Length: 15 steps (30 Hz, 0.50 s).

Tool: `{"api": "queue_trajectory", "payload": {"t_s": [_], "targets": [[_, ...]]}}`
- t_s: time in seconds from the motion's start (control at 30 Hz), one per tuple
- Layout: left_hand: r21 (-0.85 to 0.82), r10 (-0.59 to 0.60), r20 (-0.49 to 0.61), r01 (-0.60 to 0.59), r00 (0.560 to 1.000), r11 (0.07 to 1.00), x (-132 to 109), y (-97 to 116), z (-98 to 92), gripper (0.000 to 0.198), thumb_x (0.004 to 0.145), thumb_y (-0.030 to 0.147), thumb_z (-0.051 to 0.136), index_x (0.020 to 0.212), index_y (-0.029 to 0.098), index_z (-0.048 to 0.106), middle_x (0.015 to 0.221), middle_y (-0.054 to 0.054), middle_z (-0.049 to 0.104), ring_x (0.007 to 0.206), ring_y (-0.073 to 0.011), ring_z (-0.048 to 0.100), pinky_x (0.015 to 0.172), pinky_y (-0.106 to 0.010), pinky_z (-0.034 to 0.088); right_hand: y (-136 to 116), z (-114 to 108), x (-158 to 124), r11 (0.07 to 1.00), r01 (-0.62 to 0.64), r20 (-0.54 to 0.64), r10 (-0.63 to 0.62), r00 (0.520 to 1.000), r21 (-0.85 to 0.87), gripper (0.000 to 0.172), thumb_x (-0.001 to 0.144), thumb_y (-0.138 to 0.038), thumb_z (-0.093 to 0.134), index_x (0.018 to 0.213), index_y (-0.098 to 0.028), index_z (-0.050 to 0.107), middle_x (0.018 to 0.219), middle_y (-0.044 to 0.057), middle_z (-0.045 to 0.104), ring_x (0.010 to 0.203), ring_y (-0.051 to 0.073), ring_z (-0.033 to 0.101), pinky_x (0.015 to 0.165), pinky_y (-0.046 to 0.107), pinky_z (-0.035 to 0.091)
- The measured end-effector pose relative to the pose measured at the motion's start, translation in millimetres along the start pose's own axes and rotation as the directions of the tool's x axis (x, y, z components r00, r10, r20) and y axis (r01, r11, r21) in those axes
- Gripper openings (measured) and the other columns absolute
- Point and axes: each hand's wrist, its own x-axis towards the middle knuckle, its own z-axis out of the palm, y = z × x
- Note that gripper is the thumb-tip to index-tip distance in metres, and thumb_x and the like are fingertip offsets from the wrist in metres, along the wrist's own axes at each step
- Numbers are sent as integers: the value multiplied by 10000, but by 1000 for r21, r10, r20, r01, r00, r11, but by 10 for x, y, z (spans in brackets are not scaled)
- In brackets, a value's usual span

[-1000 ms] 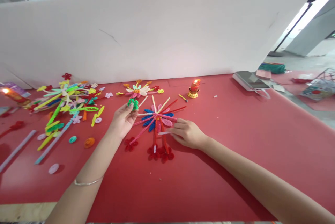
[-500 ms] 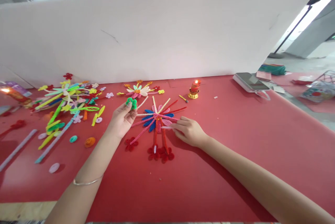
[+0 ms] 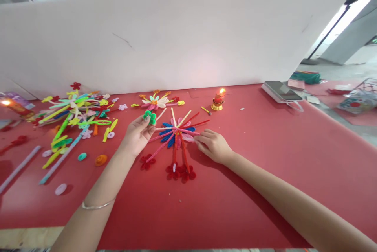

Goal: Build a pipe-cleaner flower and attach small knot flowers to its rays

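My left hand (image 3: 139,134) pinches a small green pipe-cleaner flower (image 3: 150,117) between thumb and fingers, raised above the red table. A pale pipe cleaner (image 3: 161,114) shows behind those fingers; where its lower end goes is hidden. Right of it lies a large pipe-cleaner flower (image 3: 177,131) with blue and pink petals and stems in white, pink and red spreading outward. Dark red small flowers (image 3: 173,171) tip several of the lower stems. My right hand (image 3: 212,146) is closed at the end of a pink pipe-cleaner stem (image 3: 191,131) on the right side.
A lit red candle (image 3: 217,100) in a gold holder stands behind, beside a short yellow stick (image 3: 206,111). Another finished flower (image 3: 153,102) lies near the white board (image 3: 188,39). Colourful pipe-cleaner pieces (image 3: 73,110) and another lit candle (image 3: 17,107) are left; a phone-like device (image 3: 281,91) is right.
My left hand has shifted slightly right with the green flower. My right hand has edged up a little, and the pale strip by its fingertips no longer shows.
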Motion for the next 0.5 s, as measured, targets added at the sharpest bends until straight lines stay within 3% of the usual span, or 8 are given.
{"api": "queue_trajectory", "payload": {"t_s": [0.27, 0.5], "targets": [[28, -10, -2, 10, 1000, 1000, -73, 52, 102, 76, 664, 138, 734, 682, 146, 660, 637, 0, 663, 539, -62, 601, 521, -125, 500, -244, 61, 15, 993, 118, -29, -118, 993, -3, 292, 908, -194, 358, 1057, -181, 609, 810, 79, 590, 812, 171, 532, 719, 293, 464], [13, -5, 30, 4, 1000, 1000, -105, 49, 112, 92, 656, 146, 743, 707, 147, 666, 668, 0, 668, 578, -68, 612, 526, -123, 508, -234, 77, 29, 987, 160, 8, -160, 987, -5, 291, 916, -184, 343, 1075, -177, 587, 806, 70, 591, 772, 160, 544, 738, 312, 471]]}}
